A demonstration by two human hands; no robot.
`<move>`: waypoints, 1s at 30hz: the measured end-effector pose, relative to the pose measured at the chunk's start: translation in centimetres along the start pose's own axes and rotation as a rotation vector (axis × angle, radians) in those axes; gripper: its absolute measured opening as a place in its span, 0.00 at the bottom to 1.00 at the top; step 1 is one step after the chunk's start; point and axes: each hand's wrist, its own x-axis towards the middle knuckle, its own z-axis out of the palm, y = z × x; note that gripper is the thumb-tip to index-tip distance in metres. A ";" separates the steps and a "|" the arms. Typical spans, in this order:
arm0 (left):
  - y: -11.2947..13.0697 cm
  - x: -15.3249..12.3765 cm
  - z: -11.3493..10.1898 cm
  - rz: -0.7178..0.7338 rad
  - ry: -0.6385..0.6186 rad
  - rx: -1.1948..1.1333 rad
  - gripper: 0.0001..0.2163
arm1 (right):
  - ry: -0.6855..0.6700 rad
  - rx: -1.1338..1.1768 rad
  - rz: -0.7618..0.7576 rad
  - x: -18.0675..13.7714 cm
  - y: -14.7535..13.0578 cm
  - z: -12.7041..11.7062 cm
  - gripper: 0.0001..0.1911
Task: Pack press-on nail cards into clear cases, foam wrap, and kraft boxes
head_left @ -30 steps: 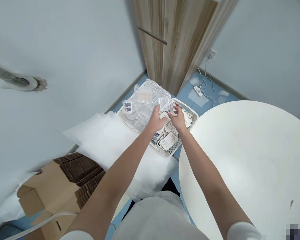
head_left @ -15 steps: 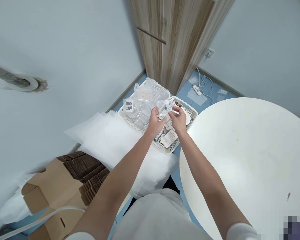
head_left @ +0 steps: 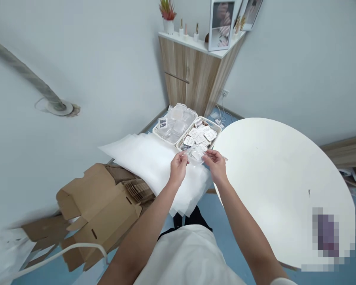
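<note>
While left hand point(head_left: 178, 169) pinches one side of clear plastic bag point(head_left: 195, 153), right hand point(head_left: 217, 165) pinches other side, bag held between them. Bag's contents hard to make out, perhaps small clear case. Below, white sheets point(head_left: 142, 156); bag near their far right edge. Left edge of round tabletop point(head_left: 279, 174) beside right hand. Beyond sheets' far edge, basket point(head_left: 214, 123) of printed cards point(head_left: 210, 135). Farther back, wood-grain cabinet point(head_left: 192, 63).
</note>
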 end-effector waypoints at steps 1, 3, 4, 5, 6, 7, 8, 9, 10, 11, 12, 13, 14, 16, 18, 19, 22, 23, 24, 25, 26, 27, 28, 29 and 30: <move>0.1 -1.6 -0.7 -0.002 -0.036 -0.007 0.14 | -0.004 0.007 -0.003 -1.9 -0.3 -0.4 0.18; 0.1 -4.8 -2.0 -0.021 -0.121 -0.024 0.13 | -0.017 0.012 0.001 -5.6 -0.8 -1.4 0.19; 0.0 -6.4 -2.6 -0.041 -0.168 -0.034 0.13 | -0.020 0.013 0.009 -7.4 -1.0 -1.9 0.19; -0.1 -7.9 -3.0 -0.066 -0.213 -0.046 0.13 | -0.016 0.013 0.018 -9.2 -1.1 -2.5 0.19; -0.4 -9.3 -3.4 -0.095 -0.255 -0.060 0.13 | -0.006 0.014 0.028 -10.8 -1.2 -3.1 0.19; -0.6 -10.7 -3.6 -0.122 -0.291 -0.076 0.14 | 0.009 0.016 0.035 -12.4 -1.2 -3.7 0.19; -0.8 -12.0 -3.6 -0.148 -0.322 -0.092 0.14 | 0.027 0.020 0.039 -13.9 -1.3 -4.3 0.20; -1.0 -13.1 -3.6 -0.170 -0.349 -0.108 0.14 | 0.046 0.023 0.041 -15.2 -1.3 -4.9 0.20; -1.2 -14.1 -3.5 -0.189 -0.373 -0.120 0.14 | 0.065 0.025 0.042 -16.5 -1.4 -5.4 0.20; -1.4 -15.1 -3.3 -0.206 -0.394 -0.128 0.14 | 0.080 0.024 0.045 -17.6 -1.4 -5.9 0.19; -1.5 -15.9 -3.1 -0.223 -0.411 -0.132 0.14 | 0.095 0.024 0.049 -18.7 -1.4 -6.4 0.19; -1.7 -16.6 -2.7 -0.238 -0.430 -0.132 0.14 | 0.109 0.026 0.055 -19.6 -1.4 -6.9 0.19; -1.8 -17.2 -2.4 -0.252 -0.449 -0.130 0.14 | 0.122 0.031 0.061 -20.5 -1.4 -7.4 0.19; -2.2 -18.1 -1.5 -0.270 -0.487 -0.124 0.15 | 0.145 0.046 0.065 -22.0 -1.2 -8.5 0.21; -2.8 -18.9 -0.5 -0.281 -0.524 -0.121 0.15 | 0.184 0.051 0.062 -23.2 -0.9 -9.6 0.25; -3.1 -19.2 0.0 -0.287 -0.544 -0.118 0.15 | 0.209 0.048 0.066 -23.8 -0.7 -10.3 0.28; -4.3 -20.1 1.8 -0.304 -0.617 -0.104 0.15 | 0.275 0.049 0.117 -25.3 -0.1 -12.2 0.34; -4.7 -20.4 2.5 -0.307 -0.640 -0.099 0.14 | 0.278 0.058 0.150 -25.7 0.1 -12.9 0.35; -5.1 -20.7 3.2 -0.310 -0.660 -0.094 0.14 | 0.273 0.073 0.184 -26.1 0.2 -13.6 0.36; -5.5 -21.0 4.0 -0.315 -0.676 -0.089 0.14 | 0.264 0.092 0.212 -26.5 0.3 -14.3 0.36; -5.9 -21.4 4.8 -0.322 -0.691 -0.085 0.14 | 0.256 0.114 0.227 -26.8 0.4 -15.0 0.35; -6.3 -21.8 5.7 -0.328 -0.703 -0.081 0.14 | 0.255 0.135 0.227 -26.9 0.5 -15.8 0.35; -6.6 -22.1 6.6 -0.332 -0.712 -0.077 0.14 | 0.268 0.154 0.214 -27.0 0.5 -16.7 0.35; -6.9 -22.5 7.5 -0.333 -0.718 -0.071 0.14 | 0.292 0.172 0.195 -26.9 0.4 -17.7 0.34; -7.2 -22.9 8.4 -0.333 -0.722 -0.062 0.14 | 0.321 0.189 0.175 -26.8 0.4 -18.7 0.34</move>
